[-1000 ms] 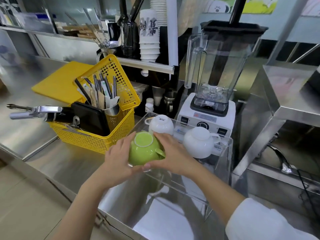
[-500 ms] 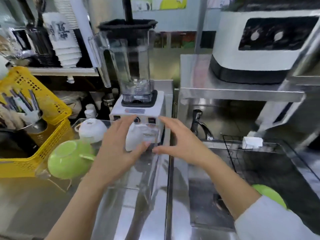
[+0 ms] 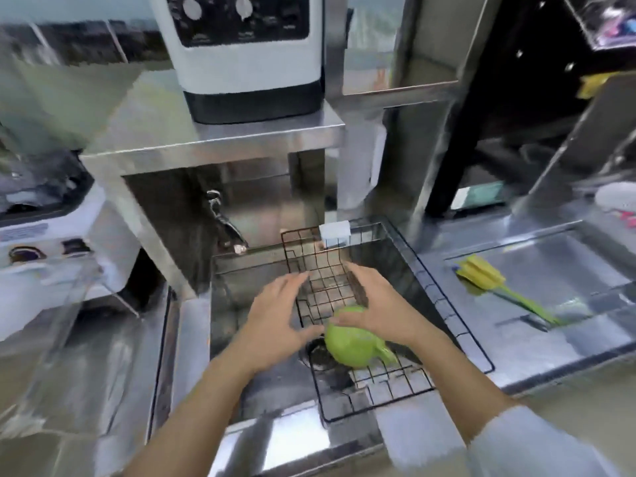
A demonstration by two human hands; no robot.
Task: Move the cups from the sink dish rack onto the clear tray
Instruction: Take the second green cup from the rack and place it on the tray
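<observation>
A green cup (image 3: 354, 344) lies upside down on the black wire dish rack (image 3: 406, 376) that hangs in the steel sink (image 3: 247, 297). My right hand (image 3: 375, 304) rests over the cup's far side, fingers spread and touching it without a closed grip. My left hand (image 3: 278, 315) hovers just left of the cup, open, with the thumb near the cup's edge. A corner of the clear tray (image 3: 69, 297) shows at the far left, blurred; its contents are out of view.
A faucet (image 3: 223, 222) stands behind the sink under a steel shelf (image 3: 220, 139) that carries a white and black appliance (image 3: 247, 53). A blender base (image 3: 44, 242) sits at the left. To the right a second basin holds a yellow-green brush (image 3: 495, 287).
The view swung right from the tray to the sink. A green cup was left in the tray, and both hands moved over to the green cup on the rack.
</observation>
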